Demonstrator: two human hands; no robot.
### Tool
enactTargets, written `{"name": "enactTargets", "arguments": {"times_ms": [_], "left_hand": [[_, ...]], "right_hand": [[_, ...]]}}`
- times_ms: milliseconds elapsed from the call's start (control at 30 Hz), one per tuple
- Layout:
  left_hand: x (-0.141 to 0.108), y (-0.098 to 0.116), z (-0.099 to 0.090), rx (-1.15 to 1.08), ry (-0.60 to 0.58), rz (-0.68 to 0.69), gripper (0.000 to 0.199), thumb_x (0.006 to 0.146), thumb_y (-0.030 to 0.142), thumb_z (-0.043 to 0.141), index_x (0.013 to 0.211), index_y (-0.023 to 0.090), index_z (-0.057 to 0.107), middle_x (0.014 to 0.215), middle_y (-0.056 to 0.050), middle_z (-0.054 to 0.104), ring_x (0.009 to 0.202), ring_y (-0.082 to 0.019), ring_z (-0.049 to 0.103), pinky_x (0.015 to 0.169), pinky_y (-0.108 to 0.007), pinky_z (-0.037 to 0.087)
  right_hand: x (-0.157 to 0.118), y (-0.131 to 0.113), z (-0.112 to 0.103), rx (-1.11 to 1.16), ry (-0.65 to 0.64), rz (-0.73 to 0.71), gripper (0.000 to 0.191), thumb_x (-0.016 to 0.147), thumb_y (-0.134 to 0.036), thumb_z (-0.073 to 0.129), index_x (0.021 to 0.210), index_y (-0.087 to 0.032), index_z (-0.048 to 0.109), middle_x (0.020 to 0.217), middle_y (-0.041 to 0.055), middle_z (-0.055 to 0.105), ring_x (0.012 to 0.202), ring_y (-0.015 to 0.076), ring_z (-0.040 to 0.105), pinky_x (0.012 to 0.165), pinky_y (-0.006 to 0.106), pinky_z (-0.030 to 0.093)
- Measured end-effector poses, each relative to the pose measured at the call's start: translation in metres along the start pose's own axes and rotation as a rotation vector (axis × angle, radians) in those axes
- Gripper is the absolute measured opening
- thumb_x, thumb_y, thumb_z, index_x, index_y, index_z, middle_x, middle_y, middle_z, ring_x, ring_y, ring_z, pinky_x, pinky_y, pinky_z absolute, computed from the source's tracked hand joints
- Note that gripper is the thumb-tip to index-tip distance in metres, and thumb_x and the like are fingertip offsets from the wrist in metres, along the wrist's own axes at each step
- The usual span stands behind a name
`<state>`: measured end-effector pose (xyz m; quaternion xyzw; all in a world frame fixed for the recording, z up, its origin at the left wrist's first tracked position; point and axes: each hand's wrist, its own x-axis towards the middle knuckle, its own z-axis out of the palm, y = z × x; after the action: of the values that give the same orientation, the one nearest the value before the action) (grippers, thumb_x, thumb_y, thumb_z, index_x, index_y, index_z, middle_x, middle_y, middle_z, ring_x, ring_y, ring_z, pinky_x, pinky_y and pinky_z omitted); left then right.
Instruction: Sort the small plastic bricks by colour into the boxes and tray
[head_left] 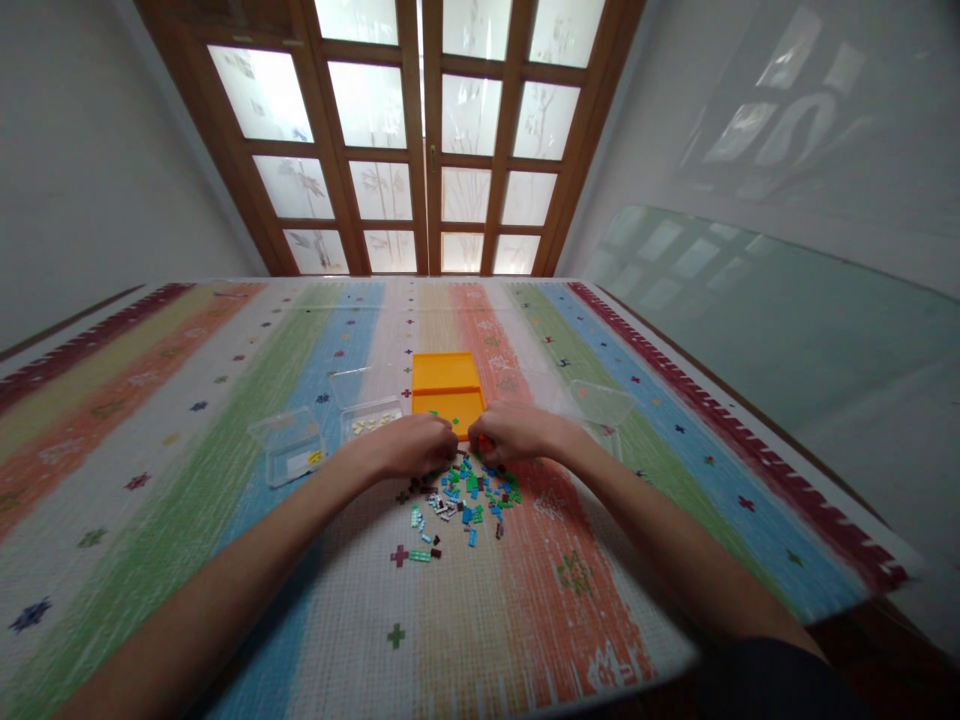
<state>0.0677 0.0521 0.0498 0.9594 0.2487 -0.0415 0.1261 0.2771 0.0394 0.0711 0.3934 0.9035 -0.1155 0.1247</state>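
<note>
An orange hinged box point(445, 371) lies open in the middle of the table, with a few small green pieces in its near half. At its near left corner is my left hand point(420, 445), fingers curled down and closed; whatever they hold is hidden. My right hand point(517, 430) reaches to the near right corner, its fingers also closed, with a bit of red showing beneath them that I cannot make out. Just below both hands spreads a loose pile of tiny building bricks point(472, 487) in green, blue, brown and grey.
Left of my left hand stands a clear box with cream pieces point(375, 422), and farther left a clear box with yellow pieces point(289, 462). Another clear open box point(602, 405) sits behind my right forearm. A striped cloth point(330, 620) covers the table.
</note>
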Motion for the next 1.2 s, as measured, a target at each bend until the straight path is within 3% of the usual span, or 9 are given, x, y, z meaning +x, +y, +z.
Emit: {"name": "enactTargets", "arguments": {"times_ms": [400, 733, 1200], "left_hand": [[0.0, -0.001, 0.002, -0.009, -0.006, -0.008, 0.021, 0.087, 0.007, 0.06, 0.089, 0.016, 0.078, 0.092, -0.008, 0.079, 0.085, -0.019, 0.071, 0.076, -0.026, 0.05], [-0.002, -0.005, 0.0, -0.028, 0.008, -0.009, 0.022, 0.082, 0.004, 0.061, 0.086, 0.018, 0.078, 0.087, -0.006, 0.078, 0.08, -0.017, 0.07, 0.072, -0.024, 0.049], [-0.005, -0.008, -0.005, -0.015, -0.01, -0.031, 0.026, 0.078, 0.005, 0.062, 0.086, 0.019, 0.082, 0.083, -0.006, 0.081, 0.075, -0.019, 0.072, 0.069, -0.024, 0.049]], "right_hand": [[-0.002, -0.001, -0.002, 0.016, -0.01, 0.011, 0.029, 0.082, -0.021, 0.07, 0.108, -0.02, 0.083, 0.094, 0.0093, 0.081, 0.082, 0.021, 0.07, 0.065, 0.029, 0.04], [-0.004, -0.01, -0.006, -0.006, -0.052, 0.041, 0.027, 0.085, -0.022, 0.066, 0.107, -0.02, 0.083, 0.095, 0.0098, 0.081, 0.08, 0.0212, 0.071, 0.059, 0.029, 0.035], [0.0, -0.016, 0.002, -0.067, -0.035, 0.034, 0.029, 0.084, -0.033, 0.067, 0.102, -0.016, 0.083, 0.092, 0.0137, 0.08, 0.075, 0.0224, 0.069, 0.06, 0.031, 0.037]]}}
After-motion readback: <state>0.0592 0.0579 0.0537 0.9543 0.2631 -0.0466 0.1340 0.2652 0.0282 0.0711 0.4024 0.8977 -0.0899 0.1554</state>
